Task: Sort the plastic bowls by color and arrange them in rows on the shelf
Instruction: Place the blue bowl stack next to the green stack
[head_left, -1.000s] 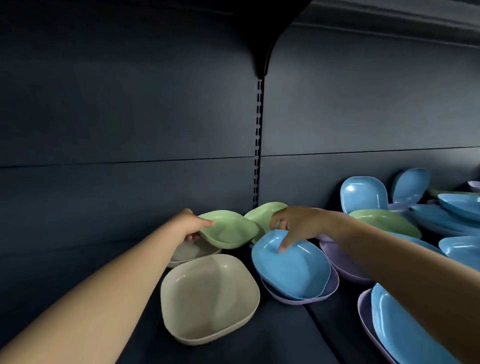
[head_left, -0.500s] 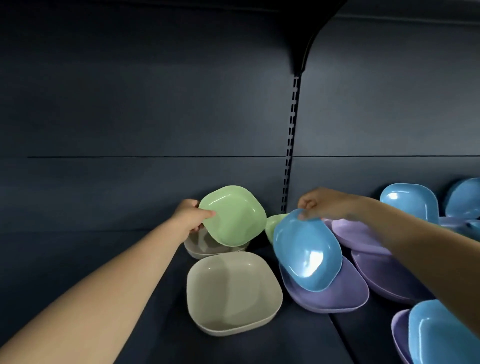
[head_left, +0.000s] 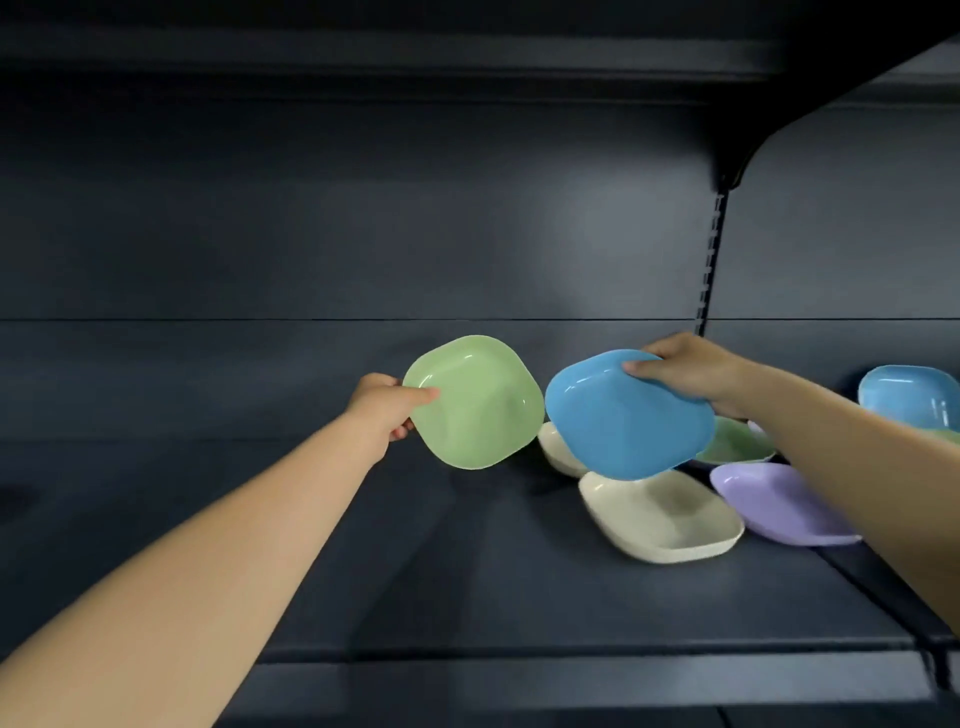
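My left hand pinches the left rim of a green bowl, held tilted in the air above the dark shelf. Beside it, my right hand grips the top rim of a blue bowl, also lifted and tilted towards me. Under the blue bowl lie two beige bowls, one behind the other. A purple bowl and another green bowl rest to their right, partly hidden by my right arm.
Another blue bowl leans at the far right against the back panel. A slotted upright and a bracket divide the shelf bays. The shelf's front edge runs across the bottom. An upper shelf hangs overhead.
Both hands lifted their bowls off the pile and carried them leftwards and up. The view swung left, so the pile now sits at the right.
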